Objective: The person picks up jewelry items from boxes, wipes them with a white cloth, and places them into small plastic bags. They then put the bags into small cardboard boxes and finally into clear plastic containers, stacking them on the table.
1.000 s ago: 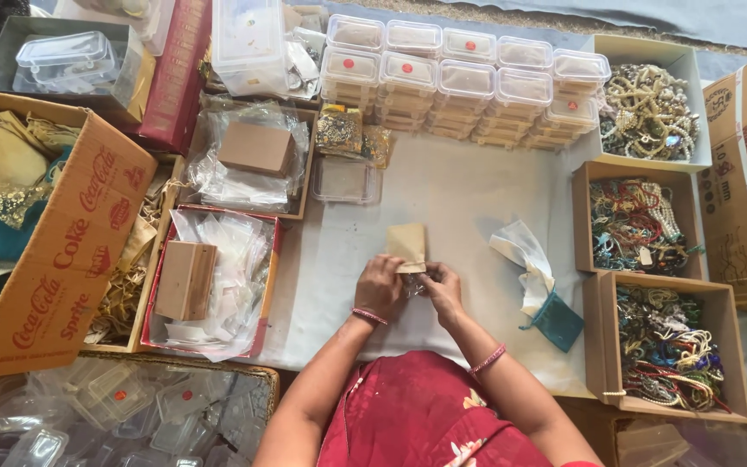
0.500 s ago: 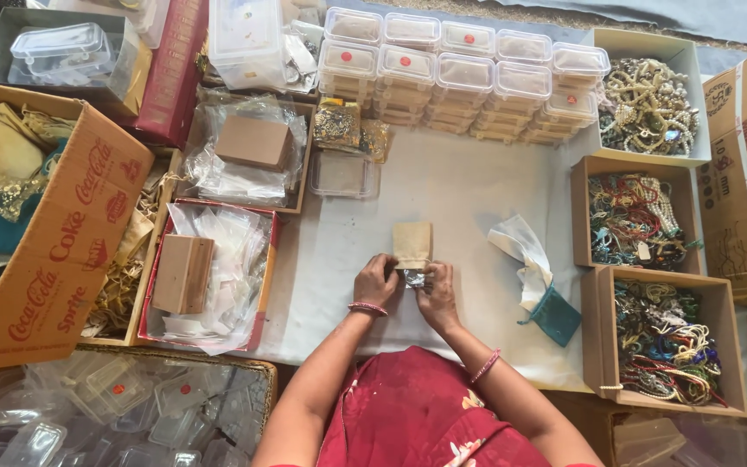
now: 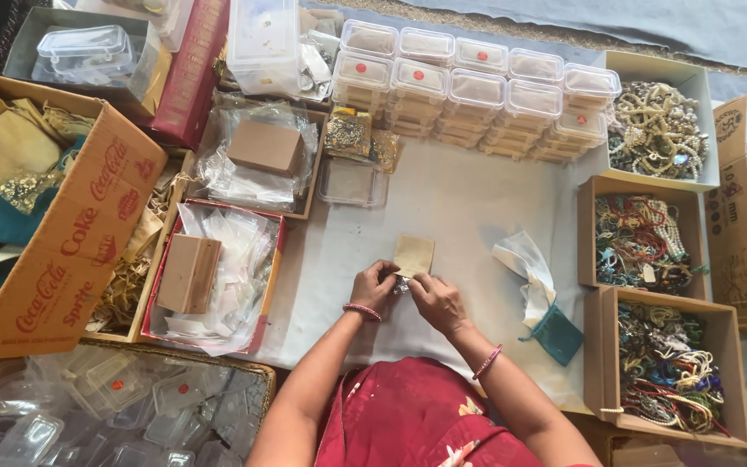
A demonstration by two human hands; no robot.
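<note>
Pinching a small shiny trinket (image 3: 402,284) at the mouth of the tan pouch (image 3: 413,256), my left hand (image 3: 373,287) and right hand (image 3: 437,301) keep fingers clenched on both; it looks only partly in, with boxes of beads (image 3: 637,232) right of the pouch unpacked.

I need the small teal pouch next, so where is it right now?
In the head view, the teal pouch lies on the white sheet to the person's right, below the white pouch and beside the lower jewellery box, away from the right hand.

A tan pouch (image 3: 414,255) lies between both hands. Clear lidded boxes (image 3: 477,91), some with red dots, stand stacked beyond it. An orange carton (image 3: 79,225) with red lettering sits far left, open brown boxes (image 3: 594,216) right.
</note>
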